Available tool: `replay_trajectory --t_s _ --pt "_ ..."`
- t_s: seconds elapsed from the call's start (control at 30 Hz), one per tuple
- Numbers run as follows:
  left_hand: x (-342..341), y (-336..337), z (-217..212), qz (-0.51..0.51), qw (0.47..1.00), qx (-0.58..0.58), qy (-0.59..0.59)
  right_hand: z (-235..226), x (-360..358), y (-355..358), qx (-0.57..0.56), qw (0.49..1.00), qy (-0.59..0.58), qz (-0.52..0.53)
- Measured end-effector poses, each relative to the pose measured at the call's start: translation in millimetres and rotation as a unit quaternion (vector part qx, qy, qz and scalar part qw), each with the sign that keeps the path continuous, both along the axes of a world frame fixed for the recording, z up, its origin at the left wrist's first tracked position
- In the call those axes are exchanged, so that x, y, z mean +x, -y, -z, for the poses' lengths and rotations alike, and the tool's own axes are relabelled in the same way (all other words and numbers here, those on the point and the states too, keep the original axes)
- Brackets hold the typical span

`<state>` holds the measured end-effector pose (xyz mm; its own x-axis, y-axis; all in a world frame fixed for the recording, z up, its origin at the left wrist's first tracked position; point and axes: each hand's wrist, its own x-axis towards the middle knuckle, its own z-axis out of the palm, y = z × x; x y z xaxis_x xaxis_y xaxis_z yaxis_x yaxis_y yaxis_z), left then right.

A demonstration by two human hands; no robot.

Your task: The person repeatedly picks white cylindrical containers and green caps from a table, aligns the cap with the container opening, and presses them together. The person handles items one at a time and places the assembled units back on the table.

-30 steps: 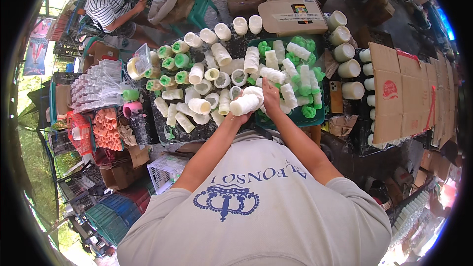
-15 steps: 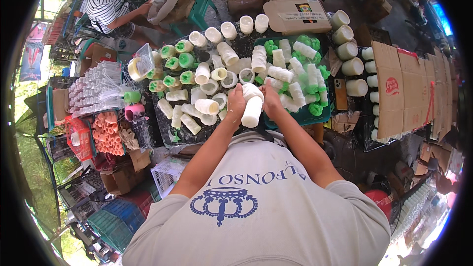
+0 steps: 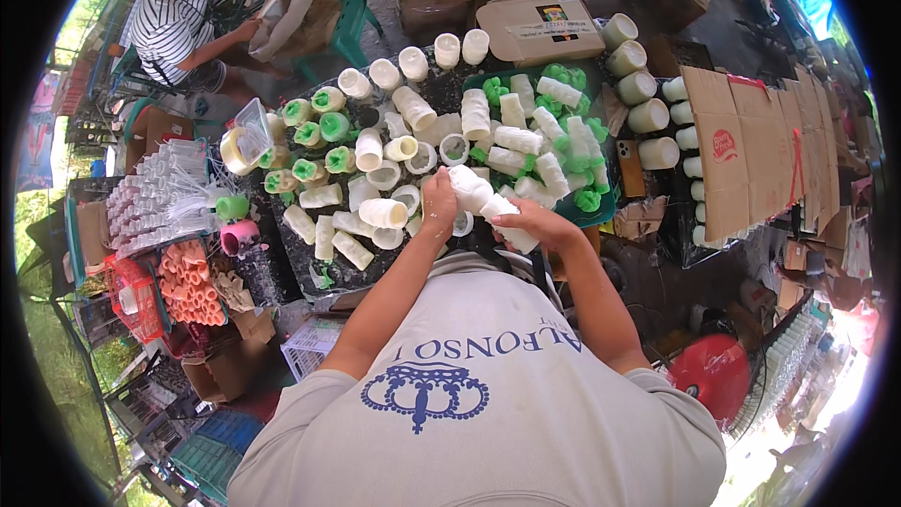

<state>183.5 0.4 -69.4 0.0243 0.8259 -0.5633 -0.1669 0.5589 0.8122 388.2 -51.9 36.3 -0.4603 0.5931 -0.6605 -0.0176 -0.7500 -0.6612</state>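
Note:
In front of my chest, my left hand (image 3: 437, 203) is closed on the rounded end of a white lumpy piece (image 3: 468, 189) that looks like wax or soft rubber. My right hand (image 3: 546, 223) wraps a white cylinder (image 3: 508, 224) at its other end. The two white parts meet at an angle; whether they are joined I cannot tell. Just beyond my hands, short white hollow cylinders (image 3: 453, 148) and ribbed white cylinders (image 3: 413, 109) crowd the dark table. To the right a dark green tray (image 3: 601, 218) is heaped with ribbed white cylinders (image 3: 518, 139) and bright green pieces (image 3: 587, 199).
A flat cardboard box (image 3: 544, 30) lies behind the tray. A phone (image 3: 629, 169) and large cream cylinders (image 3: 648, 115) line the right side, beside cardboard sheets (image 3: 751, 155). At left are orange tubular pieces (image 3: 192, 282) and a red basket (image 3: 134, 300). Another person (image 3: 178, 28) sits at the far left.
The white piece has turned from pointing toward me to slanting down to the right. My right hand has moved right and nearer my body, now around its lower end. The whole view has shifted slightly.

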Motion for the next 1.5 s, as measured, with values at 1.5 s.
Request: replay_trajectory --t_s 1.5 --pt "-50.8 21.4 -4.9 0.062 0.99 0.097 -0.077 68.4 -99.7 12.1 0.113 0.977 -0.048 0.174"
